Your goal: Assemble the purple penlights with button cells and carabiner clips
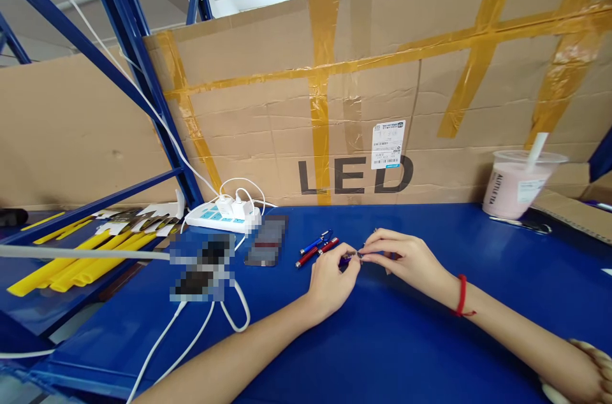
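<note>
Near the middle of the blue table, my left hand (333,278) is closed round a small purple cylinder (346,259). My right hand (406,259), with a red string at its wrist, meets the cylinder's right end; its thumb and fingertips are pinched on something too small to make out. Just left and beyond my left hand lie a blue cylinder (313,245) with a small ring or clip and two red cylinders, one of them (306,257) nearest the phone. The fingers partly hide the purple cylinder.
A dark phone (266,241) and a white power strip (223,218) with plugs stand at the left back. White cables (242,302) loop across the left side. A pink drink cup (517,186) stands back right, before the cardboard wall (268,136).
</note>
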Action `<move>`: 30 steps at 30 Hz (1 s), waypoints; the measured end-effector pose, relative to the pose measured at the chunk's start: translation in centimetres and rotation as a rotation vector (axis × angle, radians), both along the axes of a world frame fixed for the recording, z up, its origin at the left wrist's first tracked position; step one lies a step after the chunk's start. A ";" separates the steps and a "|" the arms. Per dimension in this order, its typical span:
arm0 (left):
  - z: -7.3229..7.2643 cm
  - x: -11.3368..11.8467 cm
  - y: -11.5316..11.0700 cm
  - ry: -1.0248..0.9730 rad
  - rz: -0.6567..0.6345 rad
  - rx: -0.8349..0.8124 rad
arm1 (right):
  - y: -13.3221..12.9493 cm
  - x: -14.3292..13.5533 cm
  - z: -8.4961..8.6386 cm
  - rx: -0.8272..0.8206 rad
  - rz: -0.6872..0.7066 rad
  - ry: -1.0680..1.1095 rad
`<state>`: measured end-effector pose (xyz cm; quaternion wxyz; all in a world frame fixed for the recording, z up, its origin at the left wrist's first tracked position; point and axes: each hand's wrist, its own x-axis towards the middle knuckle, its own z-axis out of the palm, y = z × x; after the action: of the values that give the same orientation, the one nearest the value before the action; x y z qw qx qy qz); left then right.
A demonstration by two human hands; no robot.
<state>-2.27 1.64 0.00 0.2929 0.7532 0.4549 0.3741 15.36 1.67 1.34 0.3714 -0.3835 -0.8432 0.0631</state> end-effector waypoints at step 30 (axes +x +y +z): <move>-0.2 -0.1 0.7 0.156 0.106 -0.062 | -0.7 -1.2 -0.3 -0.021 -0.032 -0.114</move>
<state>-2.39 2.32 -0.21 0.2598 0.7453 0.5270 0.3151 14.21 0.93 1.00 0.3194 -0.4039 -0.8561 0.0441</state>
